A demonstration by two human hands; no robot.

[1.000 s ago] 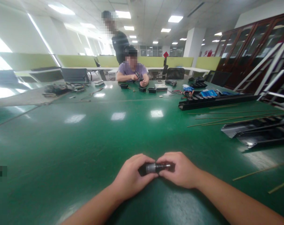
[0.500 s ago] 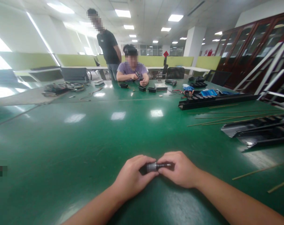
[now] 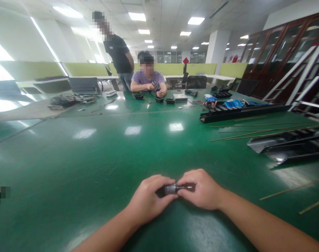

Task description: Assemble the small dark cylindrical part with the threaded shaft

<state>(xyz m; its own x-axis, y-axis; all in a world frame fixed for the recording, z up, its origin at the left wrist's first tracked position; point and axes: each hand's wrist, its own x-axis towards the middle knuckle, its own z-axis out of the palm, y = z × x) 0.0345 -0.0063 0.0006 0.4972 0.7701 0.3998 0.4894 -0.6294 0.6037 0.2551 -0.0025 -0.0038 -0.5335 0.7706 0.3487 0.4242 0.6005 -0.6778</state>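
Near the front of the green table (image 3: 104, 168), a small grey metallic cylinder with a thin dark shaft (image 3: 171, 189) lies sideways between my two hands. My left hand (image 3: 149, 196) is closed round the cylinder, its thumb and index finger at the wider end. My right hand (image 3: 201, 189) pinches the narrower shaft with thumb and fingers, and a light tip points toward the palm. My hands almost meet at the fingertips. What exactly the part is cannot be made out, and its left end is in shadow within my left hand.
Black channel-shaped housings (image 3: 243, 110) and thin yellowish rods (image 3: 254, 131) lie on the right. Across the table a seated person (image 3: 148, 78) handles a dark item near small black boxes (image 3: 159, 100). Another person (image 3: 120, 56) stands behind. Cables and bits (image 3: 66, 100) are heaped far left.
My hands keep nearly the same grip and place on the part. The standing person has shifted slightly to the left.
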